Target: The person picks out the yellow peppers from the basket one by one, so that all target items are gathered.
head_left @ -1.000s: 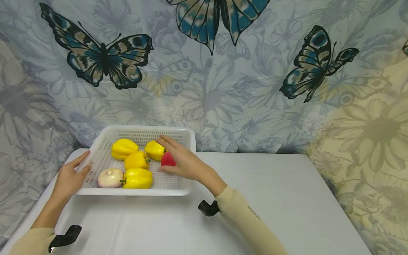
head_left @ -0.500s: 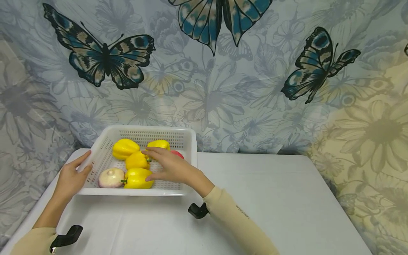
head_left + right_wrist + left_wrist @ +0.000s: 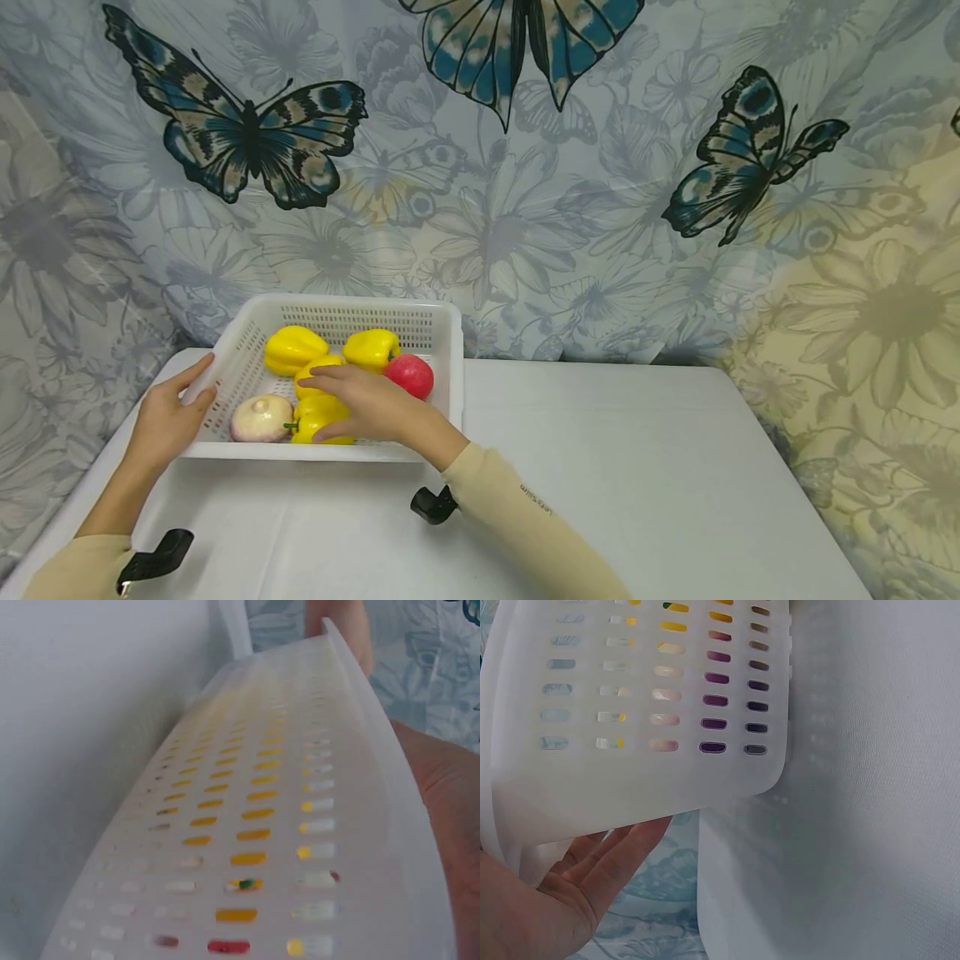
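Note:
A white perforated plastic basket [image 3: 442,421] stands on the table, tilted nowhere that I can see. My left hand [image 3: 167,417] holds its left end, thumb at the rim; in the left wrist view the fingers [image 3: 619,862] lie along the outside of the end wall. Over the basket's front hovers or rests my right hand [image 3: 375,404], fingers spread and slightly bent above the front yellow bell pepper [image 3: 315,412] and the middle yellow bell pepper [image 3: 307,385], partly covering both. Contact cannot be made out. Beside the front pepper lies a pale onion [image 3: 262,417].
Farther back in the basket sit a yellow bell pepper [image 3: 295,350] at left, another yellow bell pepper [image 3: 371,348] at right, and a smooth red round item [image 3: 409,377]. A white-covered table [image 3: 637,467] extends rightward. Butterfly-patterned cloth [image 3: 495,208] hangs close behind.
My right hand has moved left and toward the front, from beside the red round item to over the front peppers. The left hand stays at the basket's left end.

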Demonstrator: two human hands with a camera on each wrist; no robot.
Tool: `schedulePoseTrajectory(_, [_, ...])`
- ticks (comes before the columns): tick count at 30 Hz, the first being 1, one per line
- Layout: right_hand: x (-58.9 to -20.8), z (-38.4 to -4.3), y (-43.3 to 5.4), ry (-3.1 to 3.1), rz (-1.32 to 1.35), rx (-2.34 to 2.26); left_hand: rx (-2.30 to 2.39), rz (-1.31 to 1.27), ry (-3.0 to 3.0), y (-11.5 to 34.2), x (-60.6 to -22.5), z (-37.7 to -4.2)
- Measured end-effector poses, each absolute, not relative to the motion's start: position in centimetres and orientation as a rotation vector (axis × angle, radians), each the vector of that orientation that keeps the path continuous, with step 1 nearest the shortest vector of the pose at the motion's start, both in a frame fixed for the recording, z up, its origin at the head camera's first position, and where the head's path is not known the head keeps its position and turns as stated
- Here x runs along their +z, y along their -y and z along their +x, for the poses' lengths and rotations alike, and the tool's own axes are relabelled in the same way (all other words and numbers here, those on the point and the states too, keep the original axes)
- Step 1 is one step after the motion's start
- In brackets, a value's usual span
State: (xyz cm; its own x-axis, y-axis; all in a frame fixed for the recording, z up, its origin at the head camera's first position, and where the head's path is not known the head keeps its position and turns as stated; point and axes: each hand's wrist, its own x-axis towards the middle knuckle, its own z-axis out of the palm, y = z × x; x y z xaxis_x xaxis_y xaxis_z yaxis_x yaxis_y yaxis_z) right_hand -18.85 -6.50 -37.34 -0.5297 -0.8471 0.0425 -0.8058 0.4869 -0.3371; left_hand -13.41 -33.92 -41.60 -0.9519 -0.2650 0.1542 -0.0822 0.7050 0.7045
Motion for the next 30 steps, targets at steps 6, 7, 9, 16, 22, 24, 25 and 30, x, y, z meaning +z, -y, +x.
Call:
schedulePoseTrajectory(6, [-38.0,-18.7,7.8,-2.595,-1.401,-0.354,-1.071,0.273,2.671,33.9,-41.6,-13.4])
schedulePoseTrajectory(7, [-38.2,-18.7,8.0,-2.587,-1.394,-0.336,-1.074,0.272,2.673,33.9,-41.6,-13.4])
schedulePoseTrajectory(9, [-38.4,-18.7,8.4,-2.569,-1.391,-0.302,-1.061,0.272,2.678,33.9,-41.6,-13.4])
schedulePoseTrajectory(16, [-38.8,-18.7,9.5,-2.518,-1.423,-0.259,-1.053,0.288,2.681,33.9,-41.7,-13.2])
schedulePoseTrajectory(22, [-38.8,-18.9,10.2,-2.516,-1.376,-0.099,-1.074,0.277,2.667,33.8,-41.8,-13.2])
schedulePoseTrajectory(24, [-38.8,-18.9,10.4,-2.528,-1.376,-0.023,-1.068,0.273,2.669,33.9,-41.7,-13.2])
schedulePoseTrajectory(25, [-38.8,-18.9,10.5,-2.535,-1.384,0.013,-1.070,0.271,2.670,34.0,-41.7,-13.3])
schedulePoseTrajectory(30, [-38.7,-19.0,10.7,-2.555,-1.392,0.073,-1.084,0.271,2.664,34.0,-41.6,-13.5])
